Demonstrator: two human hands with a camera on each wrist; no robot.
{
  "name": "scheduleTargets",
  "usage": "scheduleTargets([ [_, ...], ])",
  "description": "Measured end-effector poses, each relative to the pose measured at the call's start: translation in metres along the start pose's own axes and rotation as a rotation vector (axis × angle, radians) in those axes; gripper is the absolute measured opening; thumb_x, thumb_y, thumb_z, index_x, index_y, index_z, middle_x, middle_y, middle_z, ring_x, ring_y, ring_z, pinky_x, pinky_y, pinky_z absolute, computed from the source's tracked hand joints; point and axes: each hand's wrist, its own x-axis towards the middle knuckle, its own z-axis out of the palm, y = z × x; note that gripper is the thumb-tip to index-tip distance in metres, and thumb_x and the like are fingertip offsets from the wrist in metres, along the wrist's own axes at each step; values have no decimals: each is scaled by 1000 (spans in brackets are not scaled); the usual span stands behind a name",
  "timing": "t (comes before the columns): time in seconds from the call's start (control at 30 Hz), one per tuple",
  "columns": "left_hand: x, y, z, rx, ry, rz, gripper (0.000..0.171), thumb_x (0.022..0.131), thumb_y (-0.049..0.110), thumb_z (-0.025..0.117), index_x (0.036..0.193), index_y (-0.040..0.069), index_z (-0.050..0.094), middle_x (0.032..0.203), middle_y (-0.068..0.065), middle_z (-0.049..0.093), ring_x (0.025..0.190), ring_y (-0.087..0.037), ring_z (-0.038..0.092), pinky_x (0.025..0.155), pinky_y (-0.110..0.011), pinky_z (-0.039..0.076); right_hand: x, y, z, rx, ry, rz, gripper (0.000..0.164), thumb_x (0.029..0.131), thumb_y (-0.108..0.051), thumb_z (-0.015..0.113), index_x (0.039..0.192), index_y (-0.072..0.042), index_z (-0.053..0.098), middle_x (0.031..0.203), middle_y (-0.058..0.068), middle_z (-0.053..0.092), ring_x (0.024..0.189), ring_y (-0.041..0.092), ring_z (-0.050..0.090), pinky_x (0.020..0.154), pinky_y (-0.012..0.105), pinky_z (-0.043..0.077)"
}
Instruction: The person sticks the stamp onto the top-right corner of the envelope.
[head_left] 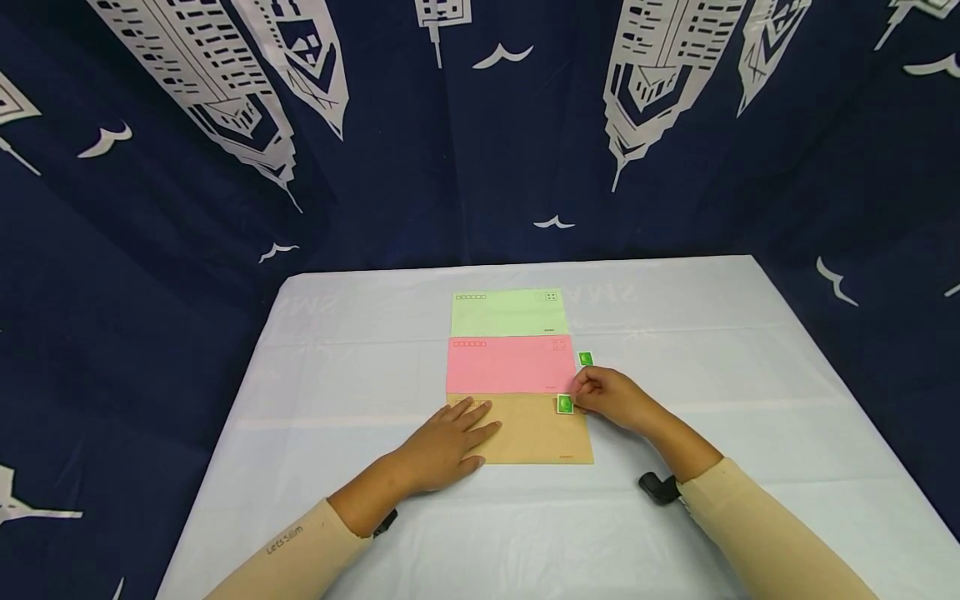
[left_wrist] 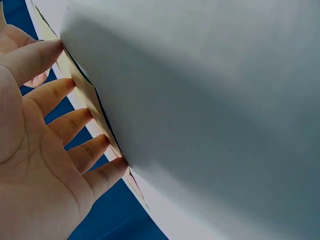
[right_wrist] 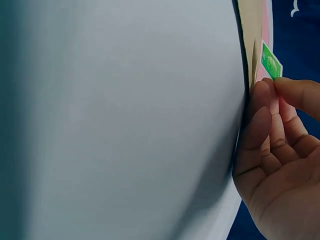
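Note:
A brown envelope (head_left: 525, 437) lies nearest on the white table, its far edge against a pink envelope (head_left: 510, 367). My left hand (head_left: 446, 446) rests on the brown envelope's left part with fingers spread; in the left wrist view the fingertips (left_wrist: 102, 142) press along it. My right hand (head_left: 611, 398) pinches a green stamp (head_left: 565, 404) by its edge, over the brown envelope's upper right corner. The right wrist view shows the stamp (right_wrist: 271, 62) tilted up between thumb and fingers. Whether it touches the paper I cannot tell.
Beyond the pink envelope lies a light green envelope (head_left: 510, 315). A second green stamp (head_left: 586, 358) is on the table just right of the pink envelope. The white tabletop (head_left: 337, 375) ends at a dark blue printed cloth (head_left: 450, 167).

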Motion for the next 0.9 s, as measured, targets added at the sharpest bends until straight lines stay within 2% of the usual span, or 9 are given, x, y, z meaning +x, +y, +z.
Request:
scheduleTargets([
  [0.67,-1,1,-2,2,-4,-1,55,105,36,52,157,22,39,169,-7,23,158,-34,18,126,-56,24,8,-2,4,-113,4,-18,4,94,-2,64,94,2,64,76,4,60,69,14,53,61,20,46],
  [0.9,-1,1,-2,6,-6,1,56,105,37,52,157,22,39,170,-6,22,158,-34,17,126,-55,24,9,-6,6,-167,18,-9,3,92,-5,65,91,-2,64,76,2,58,73,14,52,64,21,44],
])
